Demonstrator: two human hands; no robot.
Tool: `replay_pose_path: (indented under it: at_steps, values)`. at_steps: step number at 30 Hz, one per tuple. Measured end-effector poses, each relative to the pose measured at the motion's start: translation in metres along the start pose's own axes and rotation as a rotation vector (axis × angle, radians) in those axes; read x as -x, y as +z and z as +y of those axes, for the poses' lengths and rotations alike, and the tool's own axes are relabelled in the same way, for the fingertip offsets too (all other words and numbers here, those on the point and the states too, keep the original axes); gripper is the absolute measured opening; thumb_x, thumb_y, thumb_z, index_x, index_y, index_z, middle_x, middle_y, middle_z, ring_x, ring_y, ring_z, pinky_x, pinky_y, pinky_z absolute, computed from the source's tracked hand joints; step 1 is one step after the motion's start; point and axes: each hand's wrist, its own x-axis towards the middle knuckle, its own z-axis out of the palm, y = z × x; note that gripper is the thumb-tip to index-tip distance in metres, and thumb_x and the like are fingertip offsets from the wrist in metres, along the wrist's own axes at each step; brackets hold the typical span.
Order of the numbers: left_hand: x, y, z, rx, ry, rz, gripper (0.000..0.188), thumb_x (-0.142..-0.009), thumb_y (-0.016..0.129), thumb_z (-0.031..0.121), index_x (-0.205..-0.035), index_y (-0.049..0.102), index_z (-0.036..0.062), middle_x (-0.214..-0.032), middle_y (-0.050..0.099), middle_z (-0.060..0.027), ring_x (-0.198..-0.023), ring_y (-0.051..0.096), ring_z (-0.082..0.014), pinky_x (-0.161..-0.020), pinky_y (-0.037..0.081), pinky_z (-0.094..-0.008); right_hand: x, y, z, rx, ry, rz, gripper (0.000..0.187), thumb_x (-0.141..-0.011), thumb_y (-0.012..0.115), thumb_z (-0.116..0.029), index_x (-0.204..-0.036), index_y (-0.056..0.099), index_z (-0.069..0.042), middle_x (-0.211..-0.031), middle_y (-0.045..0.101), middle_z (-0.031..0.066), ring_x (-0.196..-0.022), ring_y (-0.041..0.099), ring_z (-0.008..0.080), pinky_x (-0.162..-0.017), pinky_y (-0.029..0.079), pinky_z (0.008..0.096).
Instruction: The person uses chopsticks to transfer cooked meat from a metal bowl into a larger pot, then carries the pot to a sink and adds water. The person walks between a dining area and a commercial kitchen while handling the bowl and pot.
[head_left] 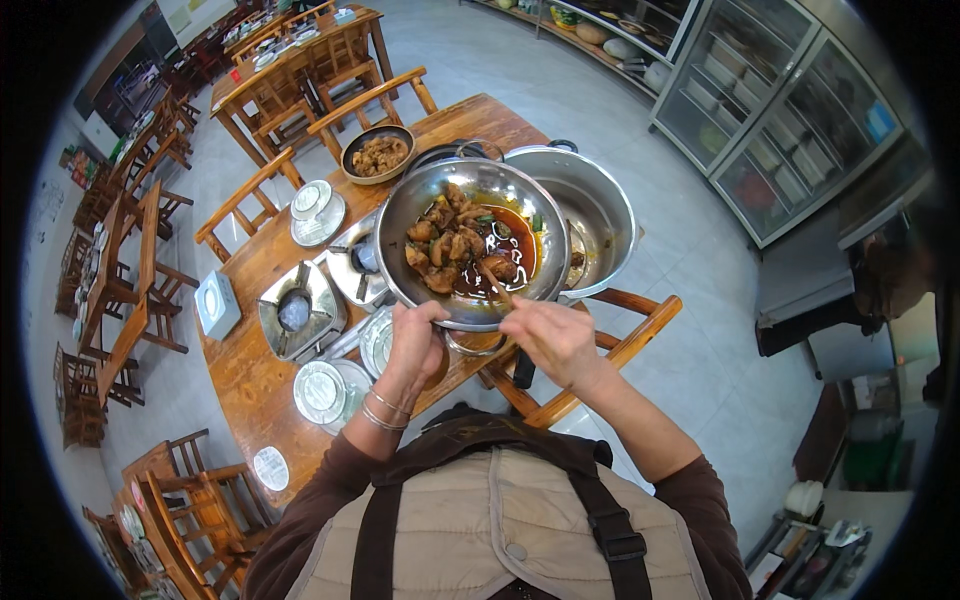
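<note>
A wide stainless steel bowl (392, 240) holds chunks of braised meat (445, 240) and a few green pieces in red-brown sauce (510, 235). It is tilted over the table, and the sauce pools on its right side. My left hand (412, 345) is closed on its near rim, thumb on top. In my right hand (558, 342), close to the same rim, are chopsticks (492, 280) that reach down into the meat and sauce. A large silver pot (605, 215) stands just beyond on the right, partly covered by the bowl, with brown residue inside.
On the wooden table (245, 400) are a pan of meat (378, 155), two portable stoves (300, 312), a tissue box (216, 305) and stacked tableware (322, 392). A chair (625, 345) stands close at the right. Glass-door cabinets (770, 120) line the far right.
</note>
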Motion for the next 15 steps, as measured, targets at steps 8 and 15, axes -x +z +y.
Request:
replay_pose_path:
  at_steps: [8, 15]
  values:
    - [-0.002, 0.000, -0.001, -0.013, -0.030, 0.015, 0.032, -0.070, 0.046, -0.006, -0.102, 0.050, -0.0064, -0.086, 0.061, -0.0155, -0.063, 0.061, -0.0247, -0.044, 0.048, -0.0315, 0.008, -0.005, 0.004, 0.127, -0.133, 0.040, 0.018, -0.074, 0.076, -0.017, -0.080, 0.065, -0.003, -0.091, 0.067, 0.0152, -0.070, 0.067, 0.0224, -0.057, 0.055, 0.0289]
    - [-0.004, -0.006, -0.006, -0.016, -0.021, 0.039, 0.033, -0.069, 0.047, -0.006, -0.102, 0.048, -0.0065, -0.084, 0.060, -0.0154, -0.062, 0.061, -0.0251, -0.044, 0.047, -0.0325, 0.008, -0.015, 0.013, -0.337, 0.526, 0.291, 0.019, -0.087, 0.065, -0.019, -0.086, 0.065, 0.000, -0.095, 0.066, 0.0147, -0.075, 0.068, 0.0205, -0.063, 0.057, 0.0247]
